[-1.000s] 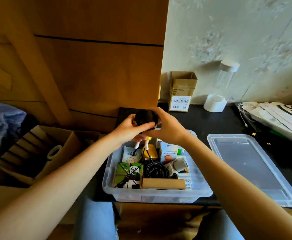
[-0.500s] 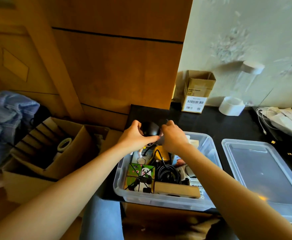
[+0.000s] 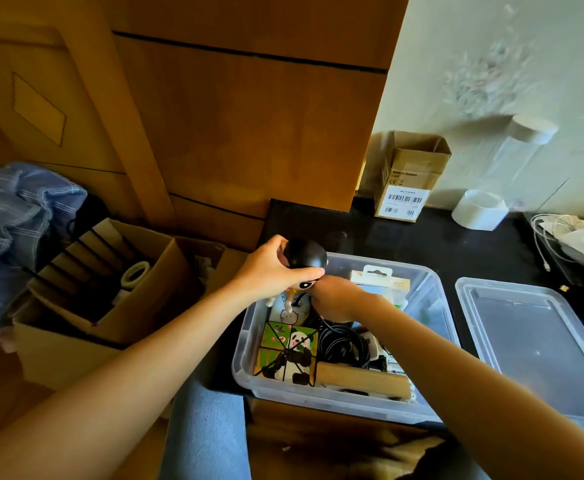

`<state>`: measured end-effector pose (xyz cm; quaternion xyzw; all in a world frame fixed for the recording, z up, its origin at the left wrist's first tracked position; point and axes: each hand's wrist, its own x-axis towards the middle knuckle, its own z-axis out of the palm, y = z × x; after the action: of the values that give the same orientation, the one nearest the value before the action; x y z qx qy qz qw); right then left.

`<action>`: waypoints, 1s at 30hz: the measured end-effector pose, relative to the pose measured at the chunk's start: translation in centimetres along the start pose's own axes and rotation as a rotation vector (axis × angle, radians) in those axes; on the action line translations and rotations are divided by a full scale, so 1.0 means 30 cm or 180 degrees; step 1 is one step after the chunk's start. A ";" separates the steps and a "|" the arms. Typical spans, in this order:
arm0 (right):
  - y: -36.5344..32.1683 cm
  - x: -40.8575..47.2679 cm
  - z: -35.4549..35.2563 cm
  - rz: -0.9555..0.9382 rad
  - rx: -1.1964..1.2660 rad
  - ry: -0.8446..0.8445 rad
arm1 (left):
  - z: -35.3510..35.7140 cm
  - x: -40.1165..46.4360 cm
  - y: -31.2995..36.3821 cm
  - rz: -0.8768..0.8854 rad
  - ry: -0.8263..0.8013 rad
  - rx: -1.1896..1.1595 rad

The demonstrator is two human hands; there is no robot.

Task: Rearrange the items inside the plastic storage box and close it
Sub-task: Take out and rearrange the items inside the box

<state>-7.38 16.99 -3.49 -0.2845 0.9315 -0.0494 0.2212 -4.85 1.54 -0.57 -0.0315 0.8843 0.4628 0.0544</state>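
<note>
1. The storage box sits at the table's front edge.
2. Its lid lies just right of it.
3. A cardboard box stands at the back edge.
4. The panda cube fills the storage box's front left corner.

Both forearms are bare from the wrists back to the lower edge of the picture, with no sleeve, cuff, watch or band on them. The left hand and the right hand carry no glove and no ring that shows. Below the arms, the legs wear blue denim jeans, lighter on the left leg.
</note>
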 end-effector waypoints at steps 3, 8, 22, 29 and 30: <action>-0.009 0.017 0.008 0.0005 -0.0187 -0.0304 | -0.002 -0.001 -0.001 0.0011 -0.0102 -0.0048; -0.023 0.026 0.013 0.0098 -0.0739 -0.0836 | 0.001 0.000 -0.002 -0.0024 -0.0113 0.0046; 0.040 -0.068 0.002 0.0104 -0.0032 -0.0504 | 0.058 0.032 0.013 -0.0863 -0.0867 0.0033; 0.046 -0.106 -0.018 0.0141 0.0340 -0.0408 | 0.090 0.046 0.015 -0.1005 -0.1099 0.0488; 0.045 -0.108 -0.020 0.0159 0.0354 -0.0373 | 0.092 0.045 0.020 -0.0978 -0.1109 0.0697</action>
<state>-5.94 19.89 -2.02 -0.2510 0.9196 -0.0788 0.2919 -6.08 4.15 -1.81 -0.0793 0.8912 0.3490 0.2787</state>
